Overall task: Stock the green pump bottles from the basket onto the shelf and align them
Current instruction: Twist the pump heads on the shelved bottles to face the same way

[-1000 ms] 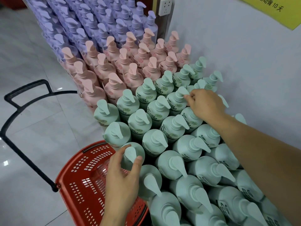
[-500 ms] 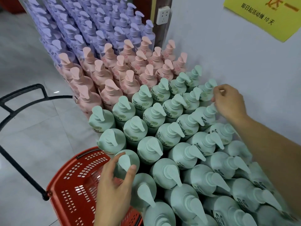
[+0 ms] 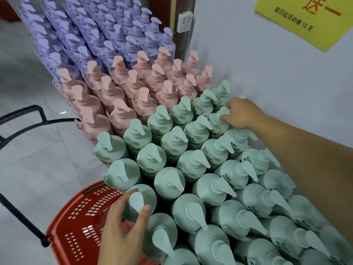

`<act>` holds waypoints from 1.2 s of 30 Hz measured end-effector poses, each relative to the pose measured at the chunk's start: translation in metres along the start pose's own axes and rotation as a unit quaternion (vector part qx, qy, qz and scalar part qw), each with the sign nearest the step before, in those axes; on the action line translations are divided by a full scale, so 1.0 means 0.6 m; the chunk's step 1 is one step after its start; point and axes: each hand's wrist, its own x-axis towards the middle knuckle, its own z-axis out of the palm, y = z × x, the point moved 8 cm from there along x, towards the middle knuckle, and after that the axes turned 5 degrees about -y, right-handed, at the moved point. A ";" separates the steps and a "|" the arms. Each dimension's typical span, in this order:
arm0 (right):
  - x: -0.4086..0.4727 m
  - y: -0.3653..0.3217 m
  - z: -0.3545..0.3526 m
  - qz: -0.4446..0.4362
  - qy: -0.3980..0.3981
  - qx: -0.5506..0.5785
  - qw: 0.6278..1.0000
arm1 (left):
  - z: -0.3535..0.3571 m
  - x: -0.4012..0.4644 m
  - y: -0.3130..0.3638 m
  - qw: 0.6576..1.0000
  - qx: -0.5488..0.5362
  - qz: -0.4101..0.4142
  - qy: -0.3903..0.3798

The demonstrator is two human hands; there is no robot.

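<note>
The left hand (image 3: 122, 226) is curling round the pump head of a front-edge bottle (image 3: 140, 202), thumb on one side of the nozzle and fingers (image 3: 116, 204) on the other, clamped on it. That bottle is standing at the near-left edge of the green block, just above the rim of the red basket (image 3: 76, 222), which is sitting on the floor (image 3: 28, 159) beside the display with its black handle (image 3: 23, 115) raised.

The right hand (image 3: 240, 115) is reaching across the green bottles (image 3: 210, 188) toward the wall (image 3: 267, 73), its fingertips pinching the pump of a back-row bottle (image 3: 222, 113) near the far corner of the block. The green bottles are standing upright, packed touching in diagonal rows, nozzles mostly pointing right and toward the camera.

Beyond them the pink bottles (image 3: 122, 92) are standing in their own block, then the purple bottles (image 3: 86, 35). A socket (image 3: 184, 22) and a yellow sign (image 3: 309, 18) are showing on the wall.
</note>
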 end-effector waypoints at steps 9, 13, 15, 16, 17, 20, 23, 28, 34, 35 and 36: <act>0.005 -0.002 -0.005 -0.052 -0.023 -0.057 0.997 | 0.000 0.000 -0.001 1.000 -0.001 0.000 -0.004; -0.010 0.062 -0.063 0.004 0.098 0.156 0.983 | 0.000 0.002 -0.001 1.000 0.003 0.003 -0.007; -0.018 0.124 -0.101 0.060 0.196 0.270 0.941 | 0.000 0.003 0.000 1.000 0.004 0.001 -0.007; -0.016 0.144 -0.105 0.082 0.199 0.274 0.937 | 0.000 0.003 -0.001 1.000 0.004 0.000 -0.008; -0.011 0.151 -0.100 0.095 0.170 0.259 0.946 | 0.002 0.003 -0.002 1.000 0.005 0.000 -0.009; 0.010 0.133 -0.058 0.097 0.056 0.179 0.977 | 0.001 0.006 -0.004 1.000 0.008 0.000 -0.007; 0.029 0.113 -0.038 0.070 0.039 0.150 0.985 | 0.001 0.008 -0.004 1.000 0.015 0.015 -0.009; 0.044 0.106 -0.032 0.053 0.034 0.105 0.992 | -0.003 0.012 0.000 0.999 0.034 0.042 0.001; 0.050 0.105 -0.044 0.014 0.002 0.001 1.000 | -0.001 0.009 0.005 0.999 0.012 0.048 0.008; 0.051 0.105 -0.044 0.011 0.001 -0.003 1.000 | -0.001 0.009 0.005 0.999 0.014 0.051 0.007; 0.052 0.107 -0.042 0.009 0.001 0.000 1.000 | 0.000 0.009 0.005 0.999 0.015 0.052 0.005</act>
